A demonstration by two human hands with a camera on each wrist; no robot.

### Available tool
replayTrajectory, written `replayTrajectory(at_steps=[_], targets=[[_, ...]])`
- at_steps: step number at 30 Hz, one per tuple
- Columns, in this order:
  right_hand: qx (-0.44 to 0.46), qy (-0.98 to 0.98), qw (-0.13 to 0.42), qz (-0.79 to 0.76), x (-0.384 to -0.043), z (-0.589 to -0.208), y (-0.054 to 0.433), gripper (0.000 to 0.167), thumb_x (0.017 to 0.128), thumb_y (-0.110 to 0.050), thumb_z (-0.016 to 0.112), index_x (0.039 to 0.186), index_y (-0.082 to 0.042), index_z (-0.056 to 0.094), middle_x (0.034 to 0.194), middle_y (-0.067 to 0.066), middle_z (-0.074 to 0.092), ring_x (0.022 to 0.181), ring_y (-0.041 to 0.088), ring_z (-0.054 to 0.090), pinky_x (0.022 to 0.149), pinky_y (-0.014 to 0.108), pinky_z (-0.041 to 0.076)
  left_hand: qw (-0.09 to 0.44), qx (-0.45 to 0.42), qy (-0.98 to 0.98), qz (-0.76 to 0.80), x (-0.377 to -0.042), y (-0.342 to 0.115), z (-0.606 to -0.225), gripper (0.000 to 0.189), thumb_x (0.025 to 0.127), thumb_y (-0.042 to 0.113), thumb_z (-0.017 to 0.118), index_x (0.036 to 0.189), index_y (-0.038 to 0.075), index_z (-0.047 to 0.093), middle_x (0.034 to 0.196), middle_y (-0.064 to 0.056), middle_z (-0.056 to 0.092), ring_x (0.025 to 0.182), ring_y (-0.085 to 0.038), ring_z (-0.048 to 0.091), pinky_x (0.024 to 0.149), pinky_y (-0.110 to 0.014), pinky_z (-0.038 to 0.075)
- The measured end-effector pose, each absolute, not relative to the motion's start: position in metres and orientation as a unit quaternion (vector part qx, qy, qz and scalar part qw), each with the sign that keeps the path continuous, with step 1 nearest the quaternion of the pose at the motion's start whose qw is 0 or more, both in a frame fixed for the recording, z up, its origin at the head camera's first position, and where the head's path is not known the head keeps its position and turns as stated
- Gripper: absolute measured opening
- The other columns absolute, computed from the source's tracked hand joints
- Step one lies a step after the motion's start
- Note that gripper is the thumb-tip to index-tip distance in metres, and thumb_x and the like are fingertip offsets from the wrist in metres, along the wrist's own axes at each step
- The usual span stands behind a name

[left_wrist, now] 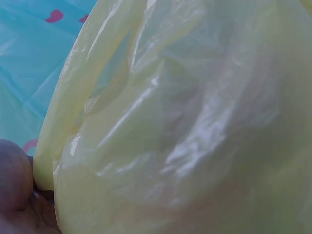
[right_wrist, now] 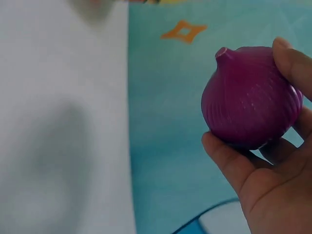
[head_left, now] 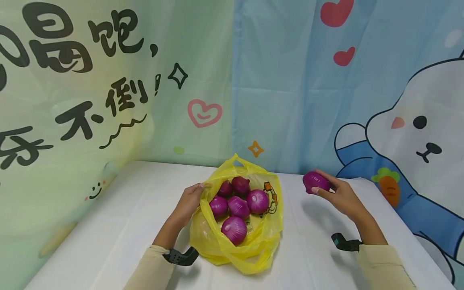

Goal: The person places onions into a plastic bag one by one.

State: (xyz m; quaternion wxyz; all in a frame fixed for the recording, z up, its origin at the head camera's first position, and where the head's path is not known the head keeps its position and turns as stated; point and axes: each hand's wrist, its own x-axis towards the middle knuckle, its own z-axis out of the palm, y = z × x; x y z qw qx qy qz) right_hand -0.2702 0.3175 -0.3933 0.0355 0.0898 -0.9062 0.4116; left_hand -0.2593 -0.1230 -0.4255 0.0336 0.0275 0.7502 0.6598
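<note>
A yellow plastic bag [head_left: 203,229] stands with its mouth spread wide in the middle of the table, and several purple onions [head_left: 257,201] lie inside it. My left hand [head_left: 190,201] pinches the bag's left rim; in the left wrist view the yellow film [left_wrist: 146,146] fills most of the picture and hides the onions. To the right of the bag, my right hand [head_left: 338,195] holds one purple onion [head_left: 315,182] above the table. Seen from the right wrist, fingers and thumb wrap this onion [right_wrist: 251,97], its short stem pointing up and left.
A white cloth [head_left: 119,229] covers the table. Behind it hangs a printed backdrop [head_left: 268,88] with hearts, lettering and a white cartoon animal [head_left: 417,121] at the right. Black camera mounts [head_left: 181,256] sit on both wrists.
</note>
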Motion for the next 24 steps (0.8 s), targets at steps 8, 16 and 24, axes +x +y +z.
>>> replayTrajectory(at_steps=[8, 16, 24], targets=[[0.146, -0.873, 0.037, 0.464, -0.272, -0.376, 0.281, 0.073, 0.089, -0.033, 0.072, 0.151, -0.017, 0.036, 0.144, 0.024, 0.039, 0.124, 0.046, 0.042, 0.081, 0.048, 0.054, 0.031, 0.030, 0.748, 0.662, -0.259, -0.122, -0.424, 0.042, 0.107, 0.027, 0.033, 0.132, 0.001, 0.055, 0.126, -0.014, 0.057, 0.115, -0.026, 0.056, 0.099, -0.040, 0.045], [0.212, -0.835, 0.017, 0.507, -0.273, -0.371, 0.249, 0.067, 0.091, -0.022, 0.070, 0.150, -0.015, 0.039, 0.141, 0.020, 0.045, 0.121, 0.041, 0.048, 0.085, 0.039, 0.054, 0.029, 0.022, 0.751, 0.660, -0.259, -0.122, -0.423, 0.041, 0.107, 0.027, 0.034, 0.131, 0.001, 0.056, 0.125, -0.014, 0.057, 0.114, -0.026, 0.056, 0.099, -0.040, 0.045], [0.256, -0.772, -0.008, 0.582, -0.279, -0.372, 0.215, 0.061, 0.094, -0.014, 0.066, 0.149, -0.012, 0.039, 0.145, 0.018, 0.042, 0.124, 0.036, 0.049, 0.090, 0.038, 0.051, 0.034, 0.030, 0.746, 0.665, -0.259, -0.123, -0.425, 0.041, 0.107, 0.026, 0.035, 0.129, 0.001, 0.058, 0.123, -0.015, 0.058, 0.110, -0.025, 0.057, 0.096, -0.038, 0.047]])
